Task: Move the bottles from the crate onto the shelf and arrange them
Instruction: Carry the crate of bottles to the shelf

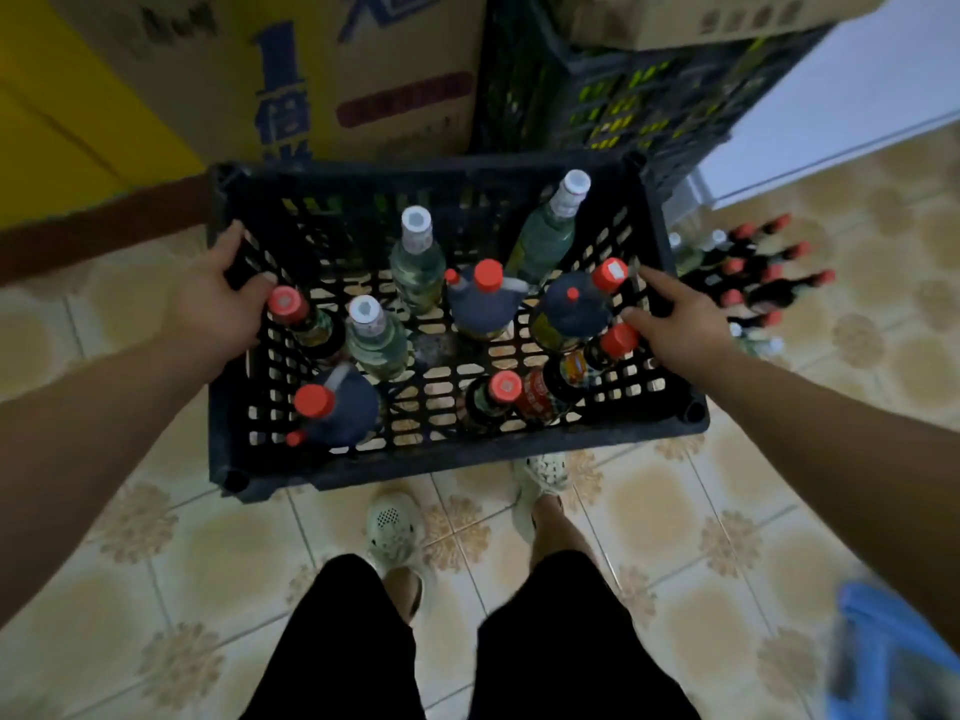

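Tiled floor (649,522) underfoot; cardboard box (311,70) and stacked crates (623,96) behind. We grip black crate (415,462) by both side walls: our left hand (213,304) curled over left rim, right hand (675,324) curled over right rim. Bottles (418,262) sit inside crate, red and white caps, some leaning. Other bottles (753,283) on floor near crate's right side.

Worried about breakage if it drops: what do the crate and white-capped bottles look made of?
The crate looks like matte black moulded plastic, given its lattice walls. The white-capped bottles are clear, greenish and glossy: glass or plastic, I cannot tell.
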Available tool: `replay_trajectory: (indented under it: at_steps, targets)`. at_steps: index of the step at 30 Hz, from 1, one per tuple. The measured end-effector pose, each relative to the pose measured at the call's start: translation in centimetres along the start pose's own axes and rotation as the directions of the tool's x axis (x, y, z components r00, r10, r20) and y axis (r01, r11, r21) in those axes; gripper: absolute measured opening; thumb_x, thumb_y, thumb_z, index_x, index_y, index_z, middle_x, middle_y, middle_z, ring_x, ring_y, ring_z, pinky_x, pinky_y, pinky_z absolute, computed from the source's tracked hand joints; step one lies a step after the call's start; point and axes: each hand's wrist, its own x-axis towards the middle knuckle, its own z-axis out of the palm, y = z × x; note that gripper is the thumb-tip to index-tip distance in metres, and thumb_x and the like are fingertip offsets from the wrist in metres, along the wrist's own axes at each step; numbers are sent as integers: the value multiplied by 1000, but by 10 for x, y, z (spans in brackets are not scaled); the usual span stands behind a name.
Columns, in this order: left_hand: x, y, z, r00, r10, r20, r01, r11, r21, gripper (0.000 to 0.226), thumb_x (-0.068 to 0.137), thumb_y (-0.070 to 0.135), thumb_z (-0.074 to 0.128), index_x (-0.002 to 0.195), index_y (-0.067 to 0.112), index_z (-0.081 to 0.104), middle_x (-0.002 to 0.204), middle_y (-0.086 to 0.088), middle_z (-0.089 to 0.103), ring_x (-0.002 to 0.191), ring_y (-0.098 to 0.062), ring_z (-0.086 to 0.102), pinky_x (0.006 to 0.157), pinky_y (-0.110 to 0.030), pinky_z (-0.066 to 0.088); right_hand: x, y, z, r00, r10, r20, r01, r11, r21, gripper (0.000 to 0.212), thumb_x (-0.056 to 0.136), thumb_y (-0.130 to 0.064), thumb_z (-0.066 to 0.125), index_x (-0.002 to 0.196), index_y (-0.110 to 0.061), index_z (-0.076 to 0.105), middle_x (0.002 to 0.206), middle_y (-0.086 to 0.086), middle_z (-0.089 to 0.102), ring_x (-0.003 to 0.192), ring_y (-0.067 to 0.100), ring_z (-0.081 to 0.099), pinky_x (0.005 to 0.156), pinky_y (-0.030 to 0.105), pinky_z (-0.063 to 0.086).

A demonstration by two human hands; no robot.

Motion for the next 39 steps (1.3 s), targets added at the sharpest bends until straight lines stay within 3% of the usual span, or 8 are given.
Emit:
replay_trajectory:
  at_steps: [5,11,16,19,24,27,34,39]
  targets:
    - [-40,93,-43,983,153,103,-158,986,49,63,91,38,57,144,46,22,148,1,41,126,-31,48,101,-52,43,-103,7,-72,984,142,-109,-132,987,95,54,90,-39,60,141,-41,41,113,14,68,90,33,66,69,34,51]
    - [-112,211,-36,903,338,266,-381,915,134,60,91,39,57,142,47,28,142,-3,48,110,-38,58,89,-51,52,-209,59,-144,916,349,-197,-294,919,264,54,89,-41,61,139,-43,42,91,9,64,61,28,63,53,36,51]
    - [-193,296,18,823,424,377,-495,862,111,56,93,27,57,144,37,33,120,-19,60,60,-30,56,49,-37,53,-277,128,-203,845,476,-245,-366,847,386,52,85,-40,66,134,-41,49,98,11,70,74,30,68,64,41,57]
    - [-240,337,56,772,459,439,-552,827,106,58,93,28,57,144,39,32,125,-22,59,57,-26,53,38,-31,47,-320,171,-239,810,518,-273,-390,825,408,58,85,-41,67,138,-39,45,102,9,69,66,20,63,56,32,50]
    - [-309,402,121,650,566,507,-675,737,42,59,91,26,60,144,36,35,127,-20,58,56,-28,54,35,-29,46,-373,236,-293,726,578,-373,-403,797,450,64,81,-41,71,140,-35,46,119,6,64,85,20,59,65,27,44]
    - [-340,442,162,583,593,556,-717,697,8,60,91,25,60,144,36,34,123,-28,57,56,-27,50,39,-29,45,-388,270,-324,673,630,-386,-444,762,471,64,81,-45,70,139,-38,45,121,4,64,83,19,61,63,28,46]
    - [-377,542,259,430,631,645,-813,582,-28,61,91,28,58,145,35,32,116,-28,60,51,-25,52,42,-29,45,-377,335,-379,536,756,-377,-462,636,618,57,78,-44,72,131,-41,52,83,5,71,72,27,67,65,39,55]
    - [-389,625,338,323,624,711,-862,504,-51,62,92,29,57,147,34,29,84,-21,63,50,-31,54,47,-32,49,-345,380,-417,459,815,-355,-438,555,708,59,79,-40,72,134,-37,51,83,-1,60,64,19,57,52,29,42]
